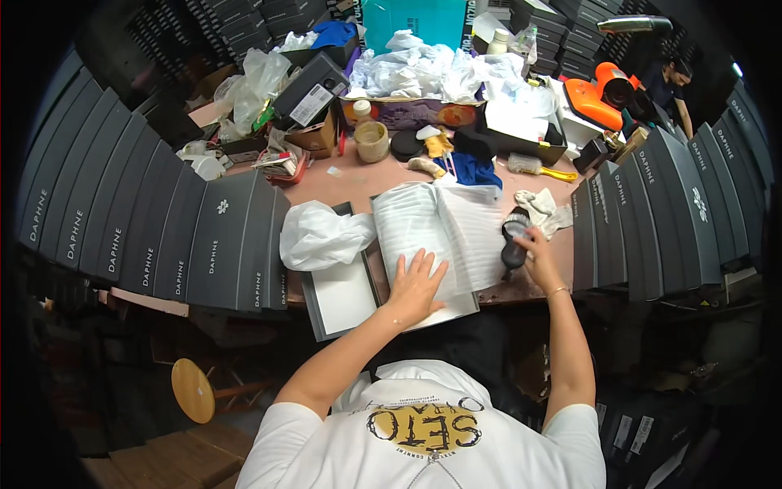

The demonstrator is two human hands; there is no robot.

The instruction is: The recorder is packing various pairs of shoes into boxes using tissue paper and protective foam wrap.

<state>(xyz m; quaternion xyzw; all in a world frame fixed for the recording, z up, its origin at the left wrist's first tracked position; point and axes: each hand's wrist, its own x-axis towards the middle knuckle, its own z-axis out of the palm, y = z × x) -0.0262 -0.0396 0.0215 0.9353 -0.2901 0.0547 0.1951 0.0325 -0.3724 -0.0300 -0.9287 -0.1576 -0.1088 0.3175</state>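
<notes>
My left hand [417,287] lies flat with fingers spread on a white wrapping sheet [411,216], which lines a grey shoe box part [466,308]. A thinner, ribbed translucent sheet [481,232] spreads to its right. At that sheet's right edge, my right hand [539,261] is closed on a small black object [513,254] with a pale, streaked, bristly-looking end; its exact kind is unclear. Left of the lined part sits another grey box part [340,300] with a white inside, and crumpled white tissue paper [326,235] rests over its far end.
Grey shoe boxes [224,236] stand in rows on both sides. Behind are a jar [372,142], blue cloth [474,169], a yellow-handled brush [542,169], a white cloth [542,210], an orange device [599,96] and heaped tissue [415,69]. Another person [672,85] is at far right.
</notes>
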